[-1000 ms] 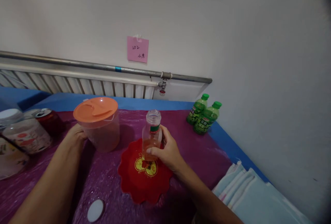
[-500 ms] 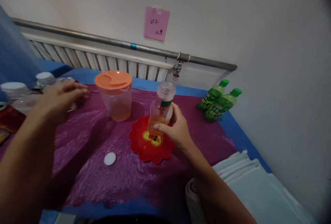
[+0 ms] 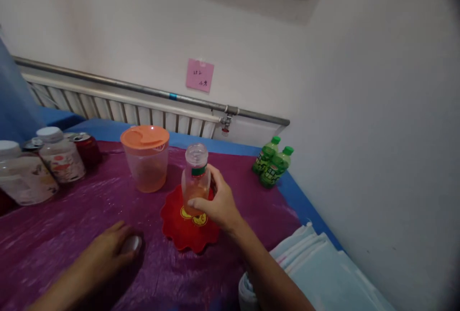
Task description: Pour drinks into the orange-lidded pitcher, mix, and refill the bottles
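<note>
My right hand (image 3: 217, 201) is wrapped round a clear bottle (image 3: 196, 177), thumb in front and fingers behind. The bottle has an open mouth, a green-and-red label and some orange liquid low inside. It stands nearly upright over a red scalloped plate (image 3: 190, 236) with a yellow print; whether it touches the plate I cannot tell. Down at the left, my left hand (image 3: 115, 246) has thumb and fingers closed about a white bottle cap (image 3: 131, 244) at the tablecloth. The hand is slightly blurred. Behind the plate is a plastic pitcher (image 3: 147, 167) with an orange lid and orange liquid.
White-capped bottles (image 3: 63, 160) and dark red cans (image 3: 86, 148) stand at the left. Two green drink bottles (image 3: 275, 165) are at the back right. Folded light-blue cloth (image 3: 312, 263) lies front right on the purple tablecloth (image 3: 172, 284). A radiator (image 3: 143, 112) and pipe run along the wall.
My left hand has come from the bottles at the left down to the white cap and closed on it. The right hand still holds the bottle over the plate. The view has tilted up.
</note>
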### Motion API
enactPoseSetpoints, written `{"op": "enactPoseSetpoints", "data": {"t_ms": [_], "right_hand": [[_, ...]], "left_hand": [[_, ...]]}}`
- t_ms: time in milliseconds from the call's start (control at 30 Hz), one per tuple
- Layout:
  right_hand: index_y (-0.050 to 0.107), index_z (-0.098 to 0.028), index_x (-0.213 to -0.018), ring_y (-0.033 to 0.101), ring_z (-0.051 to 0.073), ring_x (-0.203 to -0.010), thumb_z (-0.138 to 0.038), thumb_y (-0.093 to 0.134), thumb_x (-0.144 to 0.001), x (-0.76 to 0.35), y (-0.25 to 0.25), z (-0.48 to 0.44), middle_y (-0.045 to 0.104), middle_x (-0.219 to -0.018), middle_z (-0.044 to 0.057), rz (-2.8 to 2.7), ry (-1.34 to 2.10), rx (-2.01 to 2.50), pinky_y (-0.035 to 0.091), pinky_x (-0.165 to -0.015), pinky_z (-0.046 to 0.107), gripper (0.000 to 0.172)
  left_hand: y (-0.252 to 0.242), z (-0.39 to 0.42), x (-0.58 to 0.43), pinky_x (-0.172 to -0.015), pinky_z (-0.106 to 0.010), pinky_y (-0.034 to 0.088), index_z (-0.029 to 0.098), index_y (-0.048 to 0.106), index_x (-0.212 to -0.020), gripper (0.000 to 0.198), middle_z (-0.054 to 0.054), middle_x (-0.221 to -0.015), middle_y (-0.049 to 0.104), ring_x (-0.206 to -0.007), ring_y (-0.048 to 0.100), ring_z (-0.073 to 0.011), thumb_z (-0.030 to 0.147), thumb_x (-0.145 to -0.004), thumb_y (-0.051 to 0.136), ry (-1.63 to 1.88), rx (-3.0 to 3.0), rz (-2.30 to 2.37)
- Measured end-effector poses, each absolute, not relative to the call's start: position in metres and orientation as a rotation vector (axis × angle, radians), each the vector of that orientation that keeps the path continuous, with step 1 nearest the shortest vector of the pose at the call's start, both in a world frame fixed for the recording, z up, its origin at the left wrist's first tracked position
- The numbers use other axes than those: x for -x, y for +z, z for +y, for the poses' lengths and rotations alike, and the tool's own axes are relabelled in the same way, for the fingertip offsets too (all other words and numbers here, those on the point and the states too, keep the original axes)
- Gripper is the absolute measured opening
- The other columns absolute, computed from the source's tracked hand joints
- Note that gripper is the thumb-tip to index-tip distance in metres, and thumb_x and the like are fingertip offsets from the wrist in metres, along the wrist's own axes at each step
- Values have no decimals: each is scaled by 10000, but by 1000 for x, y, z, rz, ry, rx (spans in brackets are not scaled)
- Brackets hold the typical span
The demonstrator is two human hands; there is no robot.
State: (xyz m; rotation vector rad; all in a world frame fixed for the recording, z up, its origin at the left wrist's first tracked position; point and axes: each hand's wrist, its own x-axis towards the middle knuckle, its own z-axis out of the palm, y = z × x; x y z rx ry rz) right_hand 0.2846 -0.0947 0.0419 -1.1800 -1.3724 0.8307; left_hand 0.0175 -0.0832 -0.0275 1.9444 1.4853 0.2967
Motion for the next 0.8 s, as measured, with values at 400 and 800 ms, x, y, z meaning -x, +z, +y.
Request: {"op": "enactPoseSetpoints", "data": {"t_ms": [400,800], "right_hand": [[496,-180,-1429,563,310,-1249,-189,713,-599,-271,48,-136,588,-1397,129,-1742,652,1478,436,-1081,470,858],[511,-142,-1400,592,301,-1177,-176,659,-684,-277,38,-159,648,-1313,146,-1927,242,1505,435,-1035,468,732]], "left_hand": [[87,-93,-59,-799,-270,620,310,738,-976,506,-33,-1046,724,-950,686,-218,585,-565,845,1236,-1399,1057],[97,-94,-59,-696,-300,533,316,740,-812,580,-11,-921,720,-850,640,-229,792,-483,702,974,-1785,1263]]}}
